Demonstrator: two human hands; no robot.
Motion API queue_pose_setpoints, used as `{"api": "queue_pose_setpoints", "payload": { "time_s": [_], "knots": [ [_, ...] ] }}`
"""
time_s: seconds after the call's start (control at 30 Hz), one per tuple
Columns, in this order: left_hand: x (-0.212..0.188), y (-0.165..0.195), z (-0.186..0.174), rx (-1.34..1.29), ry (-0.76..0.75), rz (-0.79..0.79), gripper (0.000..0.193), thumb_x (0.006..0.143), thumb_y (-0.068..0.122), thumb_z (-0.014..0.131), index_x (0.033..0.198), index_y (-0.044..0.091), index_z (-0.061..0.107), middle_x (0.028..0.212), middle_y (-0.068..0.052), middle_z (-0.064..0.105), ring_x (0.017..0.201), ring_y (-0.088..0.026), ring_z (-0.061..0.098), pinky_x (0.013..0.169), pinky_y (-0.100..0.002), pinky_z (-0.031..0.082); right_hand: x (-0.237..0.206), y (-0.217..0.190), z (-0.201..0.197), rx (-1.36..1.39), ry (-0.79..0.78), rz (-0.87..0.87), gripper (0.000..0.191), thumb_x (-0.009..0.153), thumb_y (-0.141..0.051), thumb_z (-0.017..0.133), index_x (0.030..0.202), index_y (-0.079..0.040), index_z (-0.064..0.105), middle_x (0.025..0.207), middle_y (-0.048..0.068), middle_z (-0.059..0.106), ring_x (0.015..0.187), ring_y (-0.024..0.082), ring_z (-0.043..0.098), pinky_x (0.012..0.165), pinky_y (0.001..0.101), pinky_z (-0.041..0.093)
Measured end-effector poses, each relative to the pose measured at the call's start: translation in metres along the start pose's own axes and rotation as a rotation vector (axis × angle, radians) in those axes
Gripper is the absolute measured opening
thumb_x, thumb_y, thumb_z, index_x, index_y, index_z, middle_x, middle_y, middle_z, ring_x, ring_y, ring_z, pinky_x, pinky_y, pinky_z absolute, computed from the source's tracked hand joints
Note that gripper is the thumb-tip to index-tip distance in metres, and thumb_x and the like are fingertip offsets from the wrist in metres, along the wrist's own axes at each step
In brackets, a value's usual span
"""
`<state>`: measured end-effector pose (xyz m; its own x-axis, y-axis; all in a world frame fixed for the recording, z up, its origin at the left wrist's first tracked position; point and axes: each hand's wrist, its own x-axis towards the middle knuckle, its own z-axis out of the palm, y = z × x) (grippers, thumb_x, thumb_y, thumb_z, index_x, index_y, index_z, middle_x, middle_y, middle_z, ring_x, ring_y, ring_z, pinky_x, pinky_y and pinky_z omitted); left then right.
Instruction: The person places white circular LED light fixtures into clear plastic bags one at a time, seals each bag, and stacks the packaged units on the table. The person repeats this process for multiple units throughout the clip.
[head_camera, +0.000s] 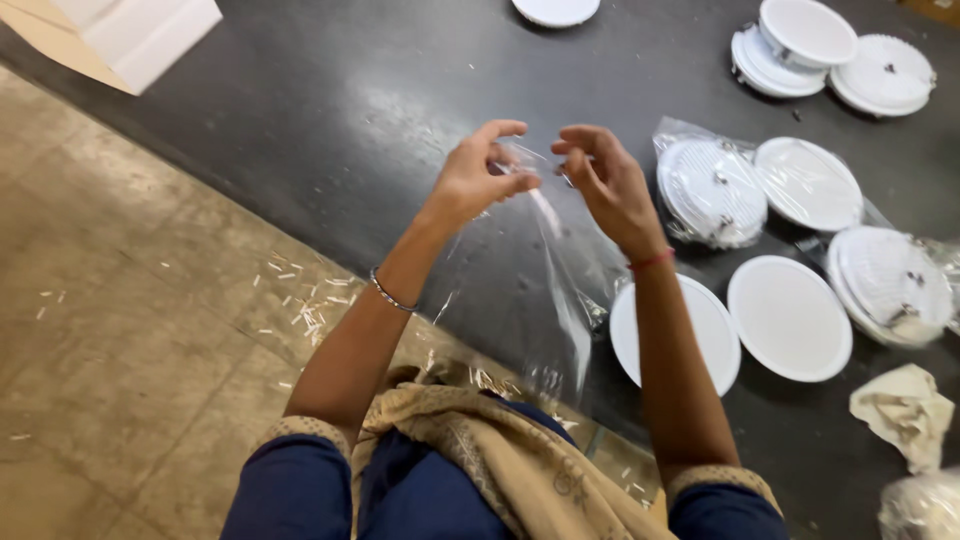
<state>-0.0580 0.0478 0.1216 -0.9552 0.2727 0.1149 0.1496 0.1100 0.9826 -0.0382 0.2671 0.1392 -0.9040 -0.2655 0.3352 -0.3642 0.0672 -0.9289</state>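
Observation:
Both my hands are raised over the dark table (350, 110), pinching the top edge of a clear plastic bag (545, 280). My left hand (480, 175) grips the bag's mouth on one side and my right hand (605, 180) grips the other side. The bag hangs down empty between my forearms. Just right of my right forearm a bare white round lamp panel (700, 330) lies flat on the table, with another white round panel (790, 318) beside it.
Several more white round lamps lie at the right, some in clear bags (712, 192), some stacked at the far right (805, 35). A crumpled cloth (905, 410) lies at the right edge. A white box (130, 35) sits top left. Small scraps litter the floor (300, 295).

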Motion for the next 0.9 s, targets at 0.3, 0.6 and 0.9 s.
{"api": "queue_pose_setpoints", "payload": {
  "time_s": [0.3, 0.6, 0.9],
  "knots": [
    [0.014, -0.021, -0.129, 0.064, -0.052, 0.142, 0.088, 0.076, 0.019, 0.095, 0.149, 0.006, 0.045, 0.103, -0.007, 0.066, 0.08, -0.014, 0.066, 0.067, -0.024, 0.055, 0.027, 0.025, 0.044, -0.063, 0.134, 0.092, 0.025, 0.098, -0.015, 0.074, 0.117, -0.004, 0.064, 0.095, 0.011, 0.076, 0.079, 0.01, 0.073, 0.069, 0.0231, 0.059],
    [0.019, -0.019, -0.184, 0.085, 0.022, 0.374, 0.104, 0.069, 0.039, 0.093, 0.153, 0.011, 0.038, 0.14, -0.012, 0.059, 0.098, -0.018, 0.072, 0.071, -0.03, 0.067, 0.068, 0.018, 0.095, -0.104, 0.177, 0.325, 0.019, 0.095, -0.025, 0.076, 0.098, -0.007, 0.072, 0.066, 0.005, 0.07, 0.046, 0.007, 0.057, 0.04, 0.0211, 0.038],
    [0.046, -0.048, -0.202, -0.083, 0.219, 0.148, 0.022, 0.091, 0.025, 0.082, 0.1, 0.004, 0.08, 0.082, -0.001, 0.078, 0.069, -0.004, 0.069, 0.059, -0.021, 0.055, 0.09, 0.047, 0.118, -0.183, 0.173, 0.077, 0.015, 0.095, -0.013, 0.076, 0.107, -0.004, 0.073, 0.091, 0.004, 0.077, 0.077, 0.006, 0.069, 0.067, 0.0217, 0.057]
  ]
}}
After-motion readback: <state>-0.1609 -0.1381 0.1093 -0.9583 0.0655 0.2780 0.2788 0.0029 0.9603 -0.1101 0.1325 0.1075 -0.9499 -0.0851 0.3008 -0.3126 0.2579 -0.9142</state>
